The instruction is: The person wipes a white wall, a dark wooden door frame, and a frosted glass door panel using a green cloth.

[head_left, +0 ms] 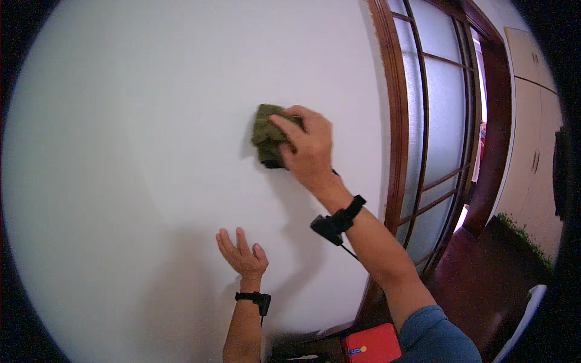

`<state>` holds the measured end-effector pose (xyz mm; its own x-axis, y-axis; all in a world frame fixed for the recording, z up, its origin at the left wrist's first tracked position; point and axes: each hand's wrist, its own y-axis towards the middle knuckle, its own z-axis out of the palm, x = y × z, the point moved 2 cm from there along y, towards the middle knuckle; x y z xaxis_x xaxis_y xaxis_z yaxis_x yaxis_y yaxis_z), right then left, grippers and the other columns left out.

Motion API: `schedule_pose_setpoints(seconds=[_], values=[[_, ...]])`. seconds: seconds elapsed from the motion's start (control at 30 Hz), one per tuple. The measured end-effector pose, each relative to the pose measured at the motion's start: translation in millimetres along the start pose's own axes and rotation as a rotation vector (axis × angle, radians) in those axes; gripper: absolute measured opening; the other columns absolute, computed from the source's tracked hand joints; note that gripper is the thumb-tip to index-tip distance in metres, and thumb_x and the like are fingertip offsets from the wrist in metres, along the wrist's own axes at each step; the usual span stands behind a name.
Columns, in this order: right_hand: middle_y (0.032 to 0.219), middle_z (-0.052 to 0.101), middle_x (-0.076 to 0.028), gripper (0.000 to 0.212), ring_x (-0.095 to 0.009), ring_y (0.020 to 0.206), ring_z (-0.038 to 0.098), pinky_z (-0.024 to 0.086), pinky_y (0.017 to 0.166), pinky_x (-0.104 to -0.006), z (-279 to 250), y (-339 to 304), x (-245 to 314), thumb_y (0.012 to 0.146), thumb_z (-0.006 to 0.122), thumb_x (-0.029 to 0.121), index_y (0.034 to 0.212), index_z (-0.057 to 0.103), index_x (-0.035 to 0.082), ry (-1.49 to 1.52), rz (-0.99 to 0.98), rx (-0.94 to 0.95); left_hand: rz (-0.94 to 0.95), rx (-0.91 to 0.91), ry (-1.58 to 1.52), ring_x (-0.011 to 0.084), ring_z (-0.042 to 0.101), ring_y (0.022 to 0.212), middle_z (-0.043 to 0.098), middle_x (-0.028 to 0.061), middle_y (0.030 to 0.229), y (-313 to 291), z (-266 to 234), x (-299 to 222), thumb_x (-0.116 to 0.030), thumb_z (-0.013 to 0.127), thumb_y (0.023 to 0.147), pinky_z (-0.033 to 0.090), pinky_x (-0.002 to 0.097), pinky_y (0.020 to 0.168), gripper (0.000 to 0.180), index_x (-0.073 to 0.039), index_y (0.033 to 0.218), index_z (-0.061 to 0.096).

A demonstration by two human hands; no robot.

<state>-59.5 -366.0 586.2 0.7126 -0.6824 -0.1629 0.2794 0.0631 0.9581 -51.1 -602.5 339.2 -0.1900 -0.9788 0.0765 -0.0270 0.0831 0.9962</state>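
Observation:
My right hand (311, 148) presses a bunched olive-green cloth (266, 136) against the white wall (151, 121). Its fingers curl over the cloth's right side, and part of the cloth is hidden under them. Lower and to the left, my left hand (243, 257) is raised close to the wall, fingers apart and nothing in them. Whether it touches the wall I cannot tell. Each wrist wears a black strap with a small black device and a cable.
To the right stands a brown wooden door frame (396, 109) with frosted glass panes (445, 91). Below, a red box (372, 345) lies on a dark surface beside the wall. Pale cupboards (523, 133) and a dark red floor (463, 272) show farther right.

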Motion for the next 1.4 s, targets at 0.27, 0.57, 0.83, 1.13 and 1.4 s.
schedule_pose_setpoints(seconds=[0.27, 0.57, 0.83, 1.13, 1.4], values=[[0.125, 0.066, -0.012, 0.062, -0.034, 0.119, 0.060, 0.042, 0.106, -0.0478, -96, -37, -96, 0.069, 0.073, -0.002, 0.129, 0.073, 0.015, -0.364, 0.146, -0.039, -0.011, 0.004, 0.026, 0.0545, 0.028, 0.149, 0.026, 0.0288, 0.164, -7, 1, 3, -0.027, 0.045, 0.101, 0.030, 0.0690, 0.119, 0.060, -0.005, 0.156, 0.042], [0.129, 0.062, -0.018, 0.057, -0.037, 0.127, 0.056, 0.043, 0.114, -0.0461, -88, -48, -106, 0.077, 0.066, -0.005, 0.131, 0.071, 0.011, -0.219, 0.402, -0.165, -0.040, 0.003, -0.006, 0.0570, 0.032, 0.146, 0.028, 0.0306, 0.163, -12, 0, 0, -0.025, 0.048, 0.100, 0.033, 0.0690, 0.117, 0.059, -0.002, 0.154, 0.046], [0.129, 0.061, -0.016, 0.057, -0.035, 0.126, 0.057, 0.044, 0.113, -0.0453, -34, -20, -43, 0.076, 0.063, -0.004, 0.130, 0.072, 0.011, -0.038, 0.319, -0.092, -0.066, 0.007, -0.071, 0.0583, 0.029, 0.148, 0.030, 0.0350, 0.162, -16, 5, 2, -0.031, 0.050, 0.102, 0.026, 0.0688, 0.120, 0.060, -0.003, 0.155, 0.046], [0.128, 0.065, -0.014, 0.057, -0.034, 0.120, 0.059, 0.044, 0.105, -0.0472, 68, 15, 65, 0.070, 0.072, -0.002, 0.124, 0.074, 0.014, 0.137, 0.021, 0.027, -0.113, -0.033, -0.074, 0.0480, 0.037, 0.146, 0.040, 0.0274, 0.159, -12, -1, 4, -0.029, 0.055, 0.096, 0.036, 0.0626, 0.116, 0.057, -0.010, 0.150, 0.056], [0.127, 0.064, -0.015, 0.052, -0.036, 0.118, 0.058, 0.041, 0.103, -0.0523, 134, 45, 125, 0.072, 0.074, 0.000, 0.122, 0.073, 0.013, 0.219, -0.067, 0.036, -0.126, -0.005, -0.118, 0.0469, 0.039, 0.145, 0.040, 0.0273, 0.159, -22, 5, 3, -0.026, 0.058, 0.094, 0.038, 0.0598, 0.116, 0.054, -0.010, 0.145, 0.062]])
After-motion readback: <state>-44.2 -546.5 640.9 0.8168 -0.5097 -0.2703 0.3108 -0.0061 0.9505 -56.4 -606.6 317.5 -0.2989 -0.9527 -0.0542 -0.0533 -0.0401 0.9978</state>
